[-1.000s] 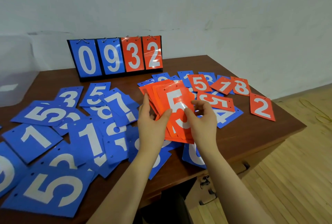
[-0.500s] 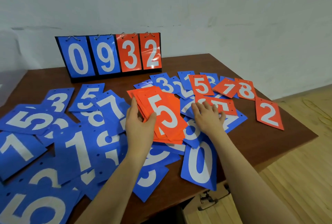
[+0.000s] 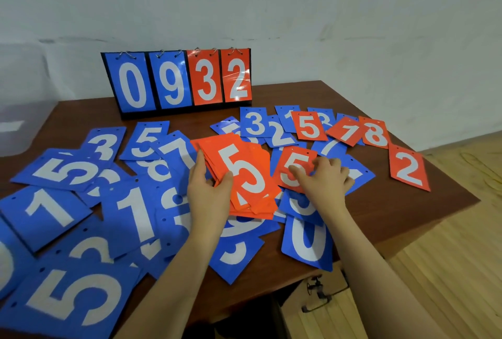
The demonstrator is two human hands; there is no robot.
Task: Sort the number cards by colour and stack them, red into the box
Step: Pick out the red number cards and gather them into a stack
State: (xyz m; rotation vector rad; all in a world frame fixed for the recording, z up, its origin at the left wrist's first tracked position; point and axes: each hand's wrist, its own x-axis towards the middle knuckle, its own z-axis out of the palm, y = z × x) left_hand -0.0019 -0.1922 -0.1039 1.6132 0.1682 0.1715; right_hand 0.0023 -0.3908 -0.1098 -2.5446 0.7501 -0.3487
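My left hand grips a fanned stack of red number cards with a 5 on top, low over the table's middle. Just right of it my right hand curls its fingers on a loose red 5 card lying on blue cards. More red cards lie at the right: a 5, a 1, an 8 and a 2. Blue number cards cover the table's left and front. A translucent plastic box stands at the far left.
A flip scoreboard showing 0 9 3 2 stands at the back of the brown wooden table. The table's right corner and front edge are close, with wood flooring below. A white wall rises behind.
The red stack went from both hands to my left alone and sank toward the table. My right hand let go, reached right and took hold of the loose red 5 card.
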